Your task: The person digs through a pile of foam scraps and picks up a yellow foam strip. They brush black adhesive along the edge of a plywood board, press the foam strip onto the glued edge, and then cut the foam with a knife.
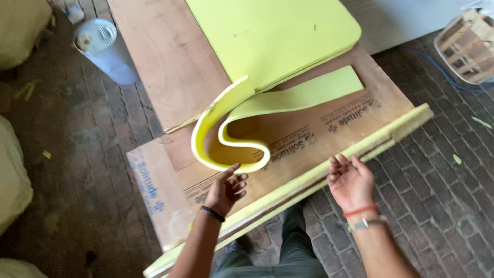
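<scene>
Head view: foam strip (242,116) lies on the plywood tabletop (170,67), curled into an S. 1 end stands on edge in a loop near the front, the other end lies flat toward the right, just beside the big foam sheet (272,36).

Left hand (226,188): grip open, fingertips touching the outer curve of the loop at its front, nothing clamped. Right hand (351,180): grip open, palm up, empty, hovering over the foam-edged board (360,146) at the front of the tabletop, apart from the strip.

Progress, as a judgement: strip looks cut out and free of the sheet, but it's neither flattened nor fitted anywhere; the loop is loose and only steadied by 1 hand. The front board already carries a yellow layer along its edge; can't tell if that's bonded. Shaping or placing the strip looks still open.

Count:
- foam strips: 1
- foam sheets: 1
- plywood boards visible: at least 3, overlapping, exact number unclear
- hands: 2, both the wearer's
- can (103,49) on the brick floor (77,154), left: 1
- basket (468,46), top right: 1
</scene>
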A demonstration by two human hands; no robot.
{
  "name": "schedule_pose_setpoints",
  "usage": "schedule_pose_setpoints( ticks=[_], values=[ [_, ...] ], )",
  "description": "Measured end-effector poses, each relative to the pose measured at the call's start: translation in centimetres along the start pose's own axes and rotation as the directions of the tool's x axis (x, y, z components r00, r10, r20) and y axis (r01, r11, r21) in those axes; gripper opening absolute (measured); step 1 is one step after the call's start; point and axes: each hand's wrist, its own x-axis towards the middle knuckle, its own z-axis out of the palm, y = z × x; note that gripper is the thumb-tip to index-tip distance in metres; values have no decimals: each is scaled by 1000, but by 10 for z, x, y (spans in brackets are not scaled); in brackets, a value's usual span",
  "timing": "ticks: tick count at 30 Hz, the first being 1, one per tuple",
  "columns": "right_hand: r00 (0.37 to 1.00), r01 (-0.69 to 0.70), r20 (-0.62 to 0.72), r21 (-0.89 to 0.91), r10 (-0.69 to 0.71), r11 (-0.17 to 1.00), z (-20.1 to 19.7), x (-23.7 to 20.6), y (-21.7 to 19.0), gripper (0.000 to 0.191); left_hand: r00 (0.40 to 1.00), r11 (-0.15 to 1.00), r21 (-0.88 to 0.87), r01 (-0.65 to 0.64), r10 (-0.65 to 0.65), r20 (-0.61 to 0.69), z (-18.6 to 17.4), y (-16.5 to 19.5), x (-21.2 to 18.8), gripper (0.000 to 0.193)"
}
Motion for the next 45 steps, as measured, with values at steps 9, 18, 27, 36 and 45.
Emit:
schedule_pose_setpoints(
  ticks=[9,18,27,36,45],
  values=[
    [940,-340,-285,-719,189,605,16,248,12,47,969,986,-99,-135,111,-222,26,-20,68,41],
    [892,-450,-283,-503,352,738,45,317,24,74,923,989,-67,-134,100,-371,62,-51,82,47],
    [976,-62,-212,-45,51,997,44,316,14,22,954,973,-145,-178,135,-269,73,-76,98,53],
    [971,-125,197,-79,138,989,54,176,-28,19,928,829,-421,-367,357,-107,168,-55,152,56],
    [973,94,200,105,-113,990,-3,167,-120,56,802,710,-414,-570,591,-91,207,-60,102,39]
  ],
)
